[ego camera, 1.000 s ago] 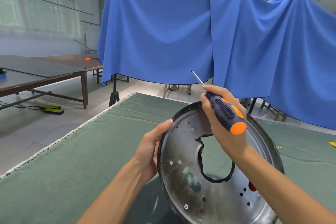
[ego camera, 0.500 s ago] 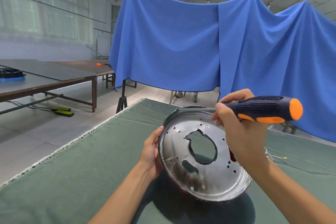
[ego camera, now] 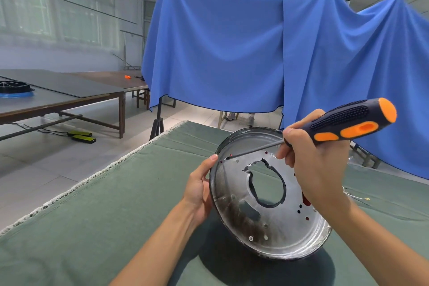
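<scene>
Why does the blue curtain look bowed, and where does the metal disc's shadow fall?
Head view: the wide-angle lens bends the blue curtain; the metal disc casts a dark shadow on the green cloth below it, toward the camera; the screwdriver is sharp.

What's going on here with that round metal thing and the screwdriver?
A person is working on a round metal pan propped on its edge on a table covered in green cloth. The left hand grips the pan's left rim to steady it. The right hand holds a black and orange screwdriver, its tip set at a small hole or screw near the pan's upper left.
</scene>
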A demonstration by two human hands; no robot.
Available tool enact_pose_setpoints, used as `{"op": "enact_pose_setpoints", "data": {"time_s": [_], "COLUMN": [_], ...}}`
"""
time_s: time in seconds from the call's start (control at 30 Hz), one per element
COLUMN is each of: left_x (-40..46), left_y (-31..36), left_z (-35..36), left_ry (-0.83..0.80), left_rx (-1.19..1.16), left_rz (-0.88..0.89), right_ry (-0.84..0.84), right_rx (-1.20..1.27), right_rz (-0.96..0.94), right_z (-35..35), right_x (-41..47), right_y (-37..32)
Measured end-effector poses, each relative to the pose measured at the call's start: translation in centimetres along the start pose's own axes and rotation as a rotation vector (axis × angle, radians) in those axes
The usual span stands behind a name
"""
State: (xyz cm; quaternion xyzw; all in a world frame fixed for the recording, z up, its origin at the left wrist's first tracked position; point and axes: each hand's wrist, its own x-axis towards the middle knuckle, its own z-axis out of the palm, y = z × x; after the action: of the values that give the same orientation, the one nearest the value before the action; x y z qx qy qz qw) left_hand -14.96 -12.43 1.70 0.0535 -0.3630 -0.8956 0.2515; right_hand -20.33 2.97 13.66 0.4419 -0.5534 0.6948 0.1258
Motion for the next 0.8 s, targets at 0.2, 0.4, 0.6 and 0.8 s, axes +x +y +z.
{"op": "enact_pose_setpoints", "data": {"time_s": [0.2,0.4,0.6,0.8], "left_x": [-0.3,-0.3,-0.2,-0.2], "left_y": [0.2,0.1,0.1,0.1], "left_z": [0.1,0.0,0.0,0.2], "left_ry": [0.032,0.01,-0.012,0.006], "left_rx": [0.1,0.11,0.15,0.178], "left_rz": [-0.004,0.003,0.008,-0.02], "right_ry": [-0.006,-0.026,-0.077,-0.194], "right_rx": [-0.007,-0.035,-0.097,-0.23], "right_rz": [-0.008,-0.023,-0.042,-0.036], "right_z": [0.2,0.4,0.5,1.8], "right_x": [0.0,0.0,0.5,2.4], "right_y": [-0.4,-0.4,-0.6,-2.0]}}
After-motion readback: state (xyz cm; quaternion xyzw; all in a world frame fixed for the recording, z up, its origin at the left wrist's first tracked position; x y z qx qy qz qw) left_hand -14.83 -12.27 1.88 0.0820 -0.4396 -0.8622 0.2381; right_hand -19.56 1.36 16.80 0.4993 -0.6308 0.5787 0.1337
